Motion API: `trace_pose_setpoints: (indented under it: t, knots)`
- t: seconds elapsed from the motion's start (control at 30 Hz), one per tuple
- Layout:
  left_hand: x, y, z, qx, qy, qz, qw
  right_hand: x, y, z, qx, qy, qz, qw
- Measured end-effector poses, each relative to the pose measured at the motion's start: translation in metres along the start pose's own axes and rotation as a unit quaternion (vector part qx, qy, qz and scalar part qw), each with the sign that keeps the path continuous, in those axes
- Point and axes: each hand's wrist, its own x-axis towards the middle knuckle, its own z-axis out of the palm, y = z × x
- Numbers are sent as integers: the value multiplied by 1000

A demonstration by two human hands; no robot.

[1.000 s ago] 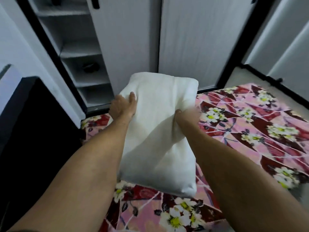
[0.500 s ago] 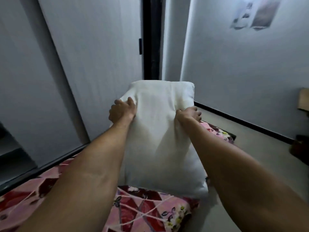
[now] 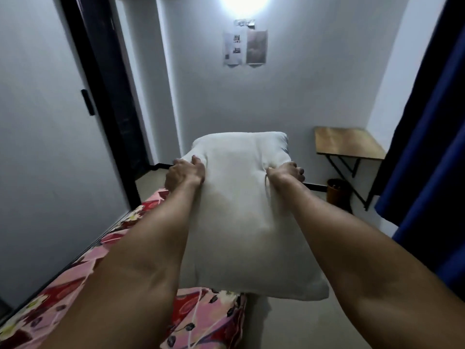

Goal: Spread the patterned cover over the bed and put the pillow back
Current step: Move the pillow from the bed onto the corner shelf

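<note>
the bed sits tight against a white panel on the 9 o'clock side, and its free edge drops off at about 6 o'clock, where the patterned cover folds down over the corner. bare floor opens from 5 o'clock up toward 1 o'clock. that room is hemmed in by a blue curtain at 3 o'clock and a small wooden table with a bin beneath it at 2 o'clock.

the pillow is held out in front, dead centre, its lower end overhanging the bed's corner and the floor beside it; i can't tell whether it brushes the cover. the left hand clutches its 9 o'clock edge and the right hand its 3 o'clock edge, fingers dug into the fabric, both toward the far end.

one pillow, one cover, two hands, one table, one bin, two paper sheets on the wall at 12 o'clock.
</note>
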Motion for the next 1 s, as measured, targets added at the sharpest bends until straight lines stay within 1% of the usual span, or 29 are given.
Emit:
trace_pose_setpoints:
  t: [0.33,0.57,0.83,1.0]
  knots:
    - [9,120,77,-17,-61,85,994,87,31,-69,5,91,52,995]
    - [44,193,123,-44,-90,129,987,156,22,-90,22,153,81,985]
    - [92,271,169,-53,-106,158,980,237,4,-100,35,181,104,977]
    - [114,309,208,-51,-117,167,978,283,6,-97,44,185,117,975]
